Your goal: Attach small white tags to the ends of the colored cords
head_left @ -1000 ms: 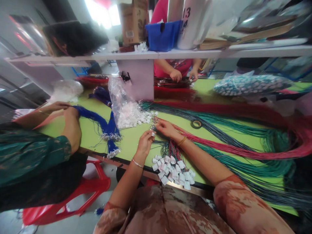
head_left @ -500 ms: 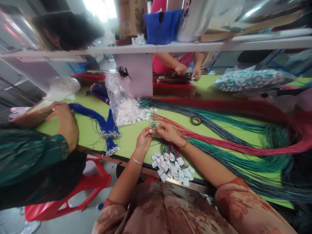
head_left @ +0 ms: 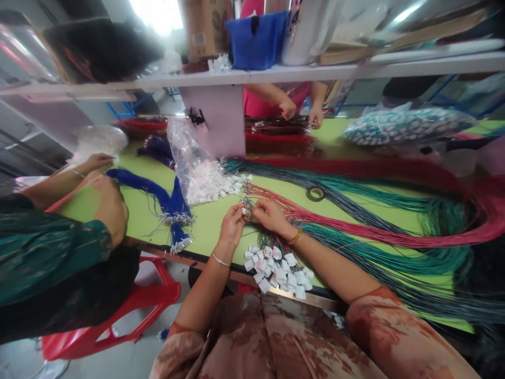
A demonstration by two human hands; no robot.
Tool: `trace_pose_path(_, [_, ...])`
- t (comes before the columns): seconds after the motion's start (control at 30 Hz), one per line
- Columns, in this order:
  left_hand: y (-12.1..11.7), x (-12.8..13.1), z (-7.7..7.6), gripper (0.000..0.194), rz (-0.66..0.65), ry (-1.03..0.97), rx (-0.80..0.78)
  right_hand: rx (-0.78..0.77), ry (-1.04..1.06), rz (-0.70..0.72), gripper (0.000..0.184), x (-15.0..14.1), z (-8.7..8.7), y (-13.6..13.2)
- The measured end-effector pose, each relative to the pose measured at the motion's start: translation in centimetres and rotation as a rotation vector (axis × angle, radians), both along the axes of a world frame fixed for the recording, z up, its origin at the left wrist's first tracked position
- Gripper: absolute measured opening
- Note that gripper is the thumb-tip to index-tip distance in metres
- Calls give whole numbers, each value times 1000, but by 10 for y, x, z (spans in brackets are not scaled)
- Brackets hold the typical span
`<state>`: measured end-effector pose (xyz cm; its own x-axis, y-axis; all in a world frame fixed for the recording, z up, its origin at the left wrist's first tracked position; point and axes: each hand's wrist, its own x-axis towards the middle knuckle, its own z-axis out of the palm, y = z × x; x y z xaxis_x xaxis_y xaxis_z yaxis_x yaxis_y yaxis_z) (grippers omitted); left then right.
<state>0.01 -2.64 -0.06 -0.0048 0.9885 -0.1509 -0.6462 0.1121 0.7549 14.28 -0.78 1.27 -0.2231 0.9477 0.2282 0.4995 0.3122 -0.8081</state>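
Observation:
Between the fingertips of my left hand [head_left: 232, 225] is a small white connector housing [head_left: 244, 211]. My right hand [head_left: 270, 215] is pinched close beside it on a thin green wire [head_left: 251, 205] whose end points at the housing; whether the tip is inside it I cannot make out. Red wires [head_left: 327, 221] run to the right from just behind my hands, with green wires [head_left: 379, 252] nearer me. In front of my right forearm, at the table's near edge, lies a heap of white connectors [head_left: 278, 271] with wires attached.
A plastic bag [head_left: 185, 152] spills loose white housings [head_left: 215, 181] beyond my left hand. A tape roll [head_left: 316, 194] lies on grey wires. Blue wire bundles [head_left: 173, 205] lie to the left, near a co-worker's arm [head_left: 110, 205]. Across the table another person's hands [head_left: 290, 108] work under the shelf [head_left: 189, 78].
My hands stay nearly in place, still pinching the housing and wire. The left co-worker's far hand has come apart from the other one. The view has shifted slightly.

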Motion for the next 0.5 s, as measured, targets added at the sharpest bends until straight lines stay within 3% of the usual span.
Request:
trace_pose_path(0.2, [-1, 4, -5, 22, 12, 73, -27, 166, -132, 121, 21, -1, 7, -6])
trace_pose_path(0.3, [0, 4, -5, 24, 45, 68, -43, 151, -184, 177, 23, -1, 8, -8])
trace_pose_path(0.4, [0, 5, -6, 24, 35, 137, -48, 160, -298, 148, 21, -1, 8, -7])
trace_pose_path(0.5, [-1, 5, -6, 23, 35, 174, -49, 137, -325, 202, 24, 4, 8, 8])
